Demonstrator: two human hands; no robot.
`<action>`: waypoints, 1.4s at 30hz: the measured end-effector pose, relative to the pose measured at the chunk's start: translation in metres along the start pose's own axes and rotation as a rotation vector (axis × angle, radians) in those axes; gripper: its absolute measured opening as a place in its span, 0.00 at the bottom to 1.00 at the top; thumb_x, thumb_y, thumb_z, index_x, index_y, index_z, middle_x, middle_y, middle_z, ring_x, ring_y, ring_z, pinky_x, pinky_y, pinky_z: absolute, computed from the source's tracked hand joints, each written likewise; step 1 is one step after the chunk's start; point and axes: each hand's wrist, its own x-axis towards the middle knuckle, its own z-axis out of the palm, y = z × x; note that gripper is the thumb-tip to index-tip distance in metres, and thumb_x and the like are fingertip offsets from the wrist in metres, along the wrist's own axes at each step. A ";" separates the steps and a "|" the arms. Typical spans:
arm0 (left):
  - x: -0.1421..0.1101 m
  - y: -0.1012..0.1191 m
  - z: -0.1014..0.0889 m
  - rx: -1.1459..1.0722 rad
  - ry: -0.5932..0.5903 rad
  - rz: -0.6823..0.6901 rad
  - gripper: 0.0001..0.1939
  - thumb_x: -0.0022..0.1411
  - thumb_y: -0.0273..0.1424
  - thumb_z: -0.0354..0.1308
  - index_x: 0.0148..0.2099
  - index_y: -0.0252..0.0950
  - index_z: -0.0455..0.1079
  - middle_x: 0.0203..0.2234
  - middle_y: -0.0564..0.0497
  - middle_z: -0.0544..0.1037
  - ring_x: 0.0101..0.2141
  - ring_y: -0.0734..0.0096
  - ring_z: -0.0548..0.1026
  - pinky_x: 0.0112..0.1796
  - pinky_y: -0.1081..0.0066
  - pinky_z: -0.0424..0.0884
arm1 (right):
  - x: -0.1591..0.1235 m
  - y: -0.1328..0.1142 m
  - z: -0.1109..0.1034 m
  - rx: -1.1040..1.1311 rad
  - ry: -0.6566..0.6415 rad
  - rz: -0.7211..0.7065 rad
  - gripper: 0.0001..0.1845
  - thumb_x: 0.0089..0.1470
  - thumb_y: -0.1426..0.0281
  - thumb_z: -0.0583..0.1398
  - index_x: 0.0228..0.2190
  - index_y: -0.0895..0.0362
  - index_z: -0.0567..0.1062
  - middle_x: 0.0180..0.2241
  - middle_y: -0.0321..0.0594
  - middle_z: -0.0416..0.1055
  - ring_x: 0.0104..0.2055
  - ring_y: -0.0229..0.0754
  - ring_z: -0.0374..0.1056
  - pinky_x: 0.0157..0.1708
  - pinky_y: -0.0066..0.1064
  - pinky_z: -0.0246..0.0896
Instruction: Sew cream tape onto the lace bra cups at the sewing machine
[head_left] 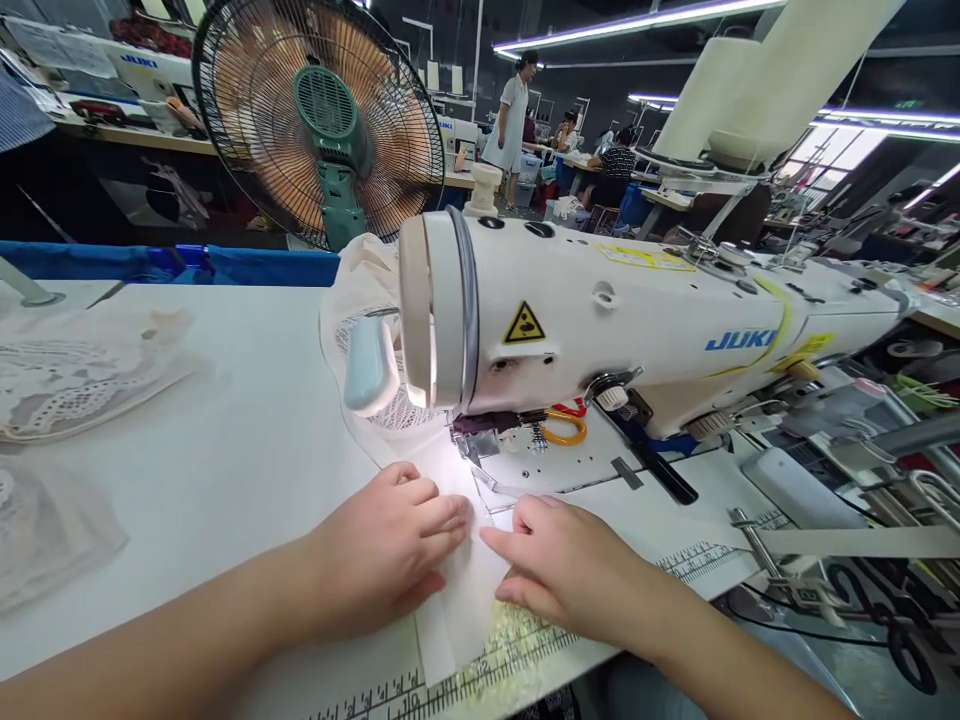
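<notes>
A strip of white fabric (pixel 469 590) lies on the white table (pixel 247 450) in front of a white Juki sewing machine (pixel 600 320) and runs up to its presser foot (pixel 480 445). My left hand (pixel 386 545) rests on the fabric's left side, fingers curled and pressing down. My right hand (pixel 559 565) presses the right side, index finger pointing left at the seam. The fingertips of both hands nearly meet over the cloth. A printed ruler (pixel 480 670) runs along the table's front edge under the fabric.
Lace pieces in clear bags (pixel 67 375) lie at the table's left. More white lace (pixel 360 300) is piled behind the machine head. Orange-handled scissors (pixel 562 425) sit on the machine bed. A large fan (pixel 319 115) stands behind. Thread cones (pixel 705 100) and other workers (pixel 514 115) are farther back.
</notes>
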 end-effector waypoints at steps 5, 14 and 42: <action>0.004 -0.013 -0.003 -0.005 0.011 0.030 0.18 0.56 0.26 0.52 0.49 0.40 0.69 0.45 0.52 0.76 0.32 0.65 0.69 0.39 0.60 0.60 | 0.010 -0.001 -0.003 -0.060 0.012 0.016 0.15 0.57 0.58 0.58 0.43 0.53 0.73 0.32 0.39 0.68 0.33 0.41 0.62 0.26 0.29 0.47; 0.008 -0.026 -0.006 0.094 0.028 0.072 0.16 0.62 0.23 0.46 0.45 0.40 0.73 0.44 0.52 0.78 0.33 0.63 0.68 0.36 0.60 0.61 | 0.019 0.000 -0.006 -0.109 0.023 0.067 0.24 0.57 0.54 0.57 0.52 0.52 0.69 0.31 0.40 0.71 0.29 0.44 0.66 0.24 0.30 0.46; -0.005 -0.025 0.021 -0.034 0.134 0.084 0.16 0.66 0.27 0.45 0.51 0.34 0.69 0.49 0.43 0.77 0.47 0.57 0.74 0.52 0.54 0.67 | 0.029 -0.007 -0.010 -0.216 -0.029 0.080 0.27 0.60 0.56 0.54 0.56 0.56 0.65 0.28 0.41 0.75 0.25 0.46 0.71 0.17 0.30 0.49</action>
